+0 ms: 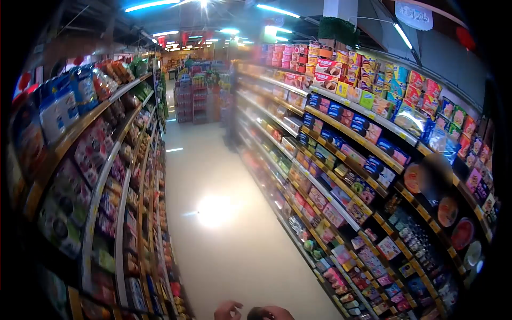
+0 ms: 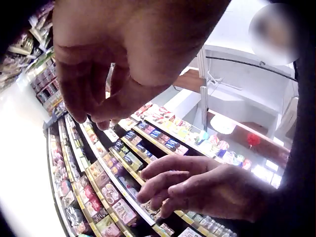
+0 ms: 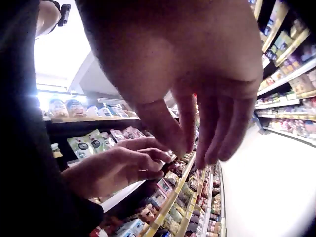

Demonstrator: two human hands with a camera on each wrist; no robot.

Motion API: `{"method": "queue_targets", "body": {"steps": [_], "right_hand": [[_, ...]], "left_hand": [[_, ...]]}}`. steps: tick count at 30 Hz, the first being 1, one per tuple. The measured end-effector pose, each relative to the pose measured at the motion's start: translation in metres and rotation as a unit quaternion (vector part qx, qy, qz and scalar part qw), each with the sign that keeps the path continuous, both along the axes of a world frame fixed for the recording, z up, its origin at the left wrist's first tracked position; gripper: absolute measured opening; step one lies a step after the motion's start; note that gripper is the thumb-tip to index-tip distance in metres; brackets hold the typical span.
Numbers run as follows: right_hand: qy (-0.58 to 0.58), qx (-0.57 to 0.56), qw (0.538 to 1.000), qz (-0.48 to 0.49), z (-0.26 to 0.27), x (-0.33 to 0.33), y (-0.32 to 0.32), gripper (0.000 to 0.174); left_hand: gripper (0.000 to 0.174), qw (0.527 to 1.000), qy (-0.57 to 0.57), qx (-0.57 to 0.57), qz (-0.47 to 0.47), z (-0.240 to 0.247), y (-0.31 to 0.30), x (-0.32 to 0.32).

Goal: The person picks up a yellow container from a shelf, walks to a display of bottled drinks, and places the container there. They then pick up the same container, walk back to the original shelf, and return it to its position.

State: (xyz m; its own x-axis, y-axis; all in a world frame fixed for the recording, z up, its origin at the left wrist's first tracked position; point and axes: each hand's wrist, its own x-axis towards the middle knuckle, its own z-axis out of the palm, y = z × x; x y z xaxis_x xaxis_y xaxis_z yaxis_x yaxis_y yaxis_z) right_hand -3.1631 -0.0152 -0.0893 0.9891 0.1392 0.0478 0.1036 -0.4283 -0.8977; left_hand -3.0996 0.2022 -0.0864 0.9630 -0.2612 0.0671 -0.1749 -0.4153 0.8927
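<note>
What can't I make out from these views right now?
- Head view: most of the left hand and right hand, cut off by the bottom edge; the dark shape between them is unclear.
- Head view: goods on the right-hand shelves, hidden at one spot by a blurred patch and smeared towards the far end.
- Left wrist view: whatever the round blur at upper right covers.

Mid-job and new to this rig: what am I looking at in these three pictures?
There's no machine, just a person's bare hands. The wide picture comes from a head camera, looking down a shop aisle: pale floor between shelves stocked with packaged goods. The other two come from wrist cameras. The left shows the left hand large; the right shows the right hand large. Each also catches the opposite hand, smaller. I see nothing held in either.
</note>
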Motion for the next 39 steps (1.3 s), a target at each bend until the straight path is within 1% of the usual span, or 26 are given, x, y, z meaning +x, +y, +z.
{"method": "queue_targets", "body": {"steps": [1, 4, 5, 8, 9, 11, 12, 13, 14, 16, 17, 19, 22, 24, 25, 26, 27, 28, 29, 32, 33, 34, 35, 36, 38, 39], "right_hand": [[-0.064, 0.014, 0.996, -0.062, -0.021, 0.02, 0.002, 0.043], [0.092, -0.006, 0.992, -0.089, -0.037, 0.093, -0.006, 0.039], [0.029, 0.067, 0.992, -0.105, -0.02, 0.117, -0.009, 0.034], [0.018, 0.064, 0.988, -0.137, -0.016, 0.206, -0.024, 0.026], [0.002, 0.047, 0.986, -0.158, -0.026, 0.238, -0.031, 0.024], [-0.029, 0.018, 0.98, -0.198, -0.05, 0.306, -0.039, 0.02], [0.093, 0.033, 0.977, -0.187, -0.009, 0.338, -0.047, 0.02], [0.042, 0.039, 0.982, -0.178, -0.009, 0.365, -0.051, 0.021], [-0.018, 0.034, 0.984, -0.171, -0.013, 0.402, -0.061, 0.024], [-0.057, 0.024, 0.984, -0.168, -0.009, 0.463, -0.069, 0.03], [-0.078, 0.014, 0.983, -0.167, -0.005, 0.491, -0.074, 0.033], [-0.077, 0.02, 0.986, -0.145, 0.007, 0.544, -0.081, 0.036], [-0.07, 0.039, 0.989, -0.123, 0.008, 0.62, -0.084, 0.036], [-0.071, 0.034, 0.991, -0.108, -0.01, 0.676, -0.084, 0.034], [-0.114, 0.012, 0.987, -0.116, -0.02, 0.707, -0.082, 0.032], [-0.104, 0.002, 0.99, -0.098, -0.026, 0.741, -0.086, 0.031], [-0.09, -0.005, 0.993, -0.08, -0.022, 0.772, -0.088, 0.031], [-0.067, -0.009, 0.996, -0.062, -0.01, 0.797, -0.083, 0.031], [-0.003, 0.006, 0.999, -0.042, 0.008, 0.828, -0.084, 0.028], [-0.019, 0.026, 0.998, -0.047, 0.037, 0.916, -0.077, 0.028], [0.002, 0.053, 0.998, -0.021, 0.058, 0.944, -0.08, 0.029], [-0.017, 0.039, 0.999, -0.019, 0.06, 0.973, -0.084, 0.029], [-0.036, 0.029, 0.999, -0.016, 0.061, 1.002, -0.086, 0.029], [-0.052, 0.027, 0.998, -0.012, 0.06, 1.027, -0.083, 0.03], [-0.028, 0.027, 0.999, -0.025, 0.057, 1.073, -0.087, 0.03], [-0.021, 0.027, 0.999, -0.031, 0.055, 1.099, -0.091, 0.031]], "left_hand": [[0.029, 1.0, 0.003, 0.006, -0.008, -0.007, -0.004, 0.022], [0.03, 0.999, 0.024, 0.001, -0.047, -0.014, -0.019, 0.092], [0.03, 0.998, 0.022, 0.001, -0.061, -0.018, -0.024, 0.118], [0.031, 0.995, 0.003, 0.003, -0.096, -0.034, -0.042, 0.203], [0.031, 0.994, -0.014, 0.005, -0.107, -0.043, -0.048, 0.234], [0.032, 0.992, -0.049, -0.007, -0.116, -0.034, -0.07, 0.308], [0.032, 0.992, -0.053, -0.01, -0.118, -0.018, -0.075, 0.337], [0.032, 0.991, -0.052, -0.011, -0.121, -0.003, -0.075, 0.363], [0.032, 0.991, -0.013, -0.033, -0.126, 0.009, -0.081, 0.394], [0.028, 0.994, 0.01, -0.008, -0.107, 0.022, -0.088, 0.448], [0.027, 0.996, 0.022, -0.02, -0.089, 0.026, -0.089, 0.471], [0.026, 0.996, 0.042, -0.051, -0.056, 0.035, -0.092, 0.516], [0.027, 0.998, 0.04, -0.018, -0.044, 0.014, -0.094, 0.588], [0.027, 0.997, 0.024, -0.047, -0.058, -0.016, -0.095, 0.64], [0.027, 0.996, 0.016, -0.059, -0.057, -0.028, -0.097, 0.667], [0.027, 0.996, 0.007, -0.071, -0.055, -0.038, -0.1, 0.698], [0.026, 0.995, 0.019, -0.092, -0.046, -0.042, -0.102, 0.728], [0.027, 0.996, 0.013, -0.084, -0.042, -0.037, -0.099, 0.754], [0.027, 0.996, 0.005, -0.078, -0.04, -0.027, -0.099, 0.788], [0.028, 0.996, 0.001, -0.085, -0.031, -0.007, -0.098, 0.881], [0.028, 0.995, 0.0, -0.099, -0.03, 0.005, -0.097, 0.913], [0.028, 0.993, -0.012, -0.115, -0.029, 0.012, -0.1, 0.949], [0.026, 0.996, -0.043, -0.071, -0.017, 0.009, -0.103, 0.98], [0.025, 0.997, -0.05, -0.061, -0.011, 0.015, -0.104, 1.005], [0.023, 0.997, -0.069, -0.028, 0.001, 0.036, -0.106, 1.055], [0.021, 0.998, -0.033, -0.042, 0.012, 0.037, -0.107, 1.076]]}}
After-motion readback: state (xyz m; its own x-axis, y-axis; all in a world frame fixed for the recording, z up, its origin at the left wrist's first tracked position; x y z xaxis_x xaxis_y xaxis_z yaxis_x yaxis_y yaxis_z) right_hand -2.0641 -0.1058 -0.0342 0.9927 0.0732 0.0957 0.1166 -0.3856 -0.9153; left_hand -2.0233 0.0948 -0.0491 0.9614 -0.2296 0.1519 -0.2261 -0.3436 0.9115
